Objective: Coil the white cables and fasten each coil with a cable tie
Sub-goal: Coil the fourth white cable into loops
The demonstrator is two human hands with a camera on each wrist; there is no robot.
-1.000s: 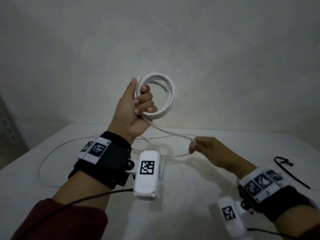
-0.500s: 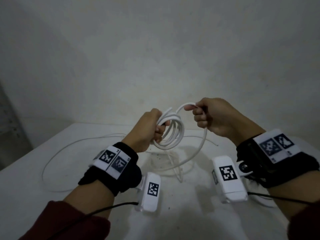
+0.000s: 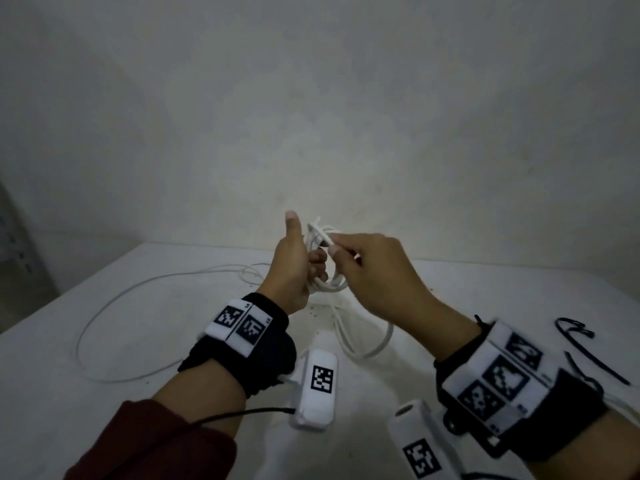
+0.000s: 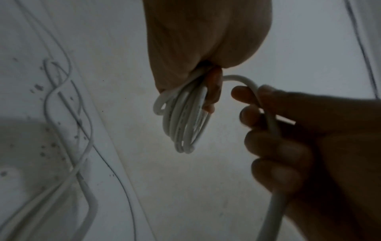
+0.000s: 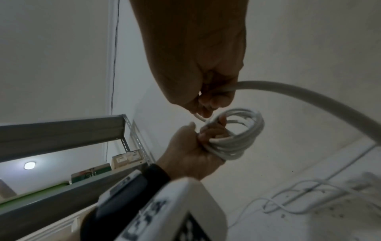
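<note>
My left hand [image 3: 294, 268] [image 5: 195, 146] grips a coil of white cable [image 3: 327, 268] [image 4: 185, 120] [image 5: 235, 140] above the white table [image 3: 138, 341], with its thumb pointing up. Close beside it, my right hand [image 3: 367, 275] [image 4: 288, 130] [image 5: 206, 91] pinches the free run of the same cable [image 3: 323, 235] [image 5: 309, 91] at the top of the coil. The rest of that cable [image 3: 367, 344] hangs down to the table in a loop under the right hand. Black cable ties [image 3: 585, 348] lie on the table at the far right.
A thinner white cable [image 3: 114, 306] [image 4: 68, 124] sprawls in a wide loop over the left part of the table. A pale wall stands close behind the table. In the right wrist view a grey metal shelf [image 5: 62, 135] with boxes stands to the left.
The coil in my left hand has come down from head height to just above the table. My right hand has lifted the free cable off the table and brought it onto the coil.
</note>
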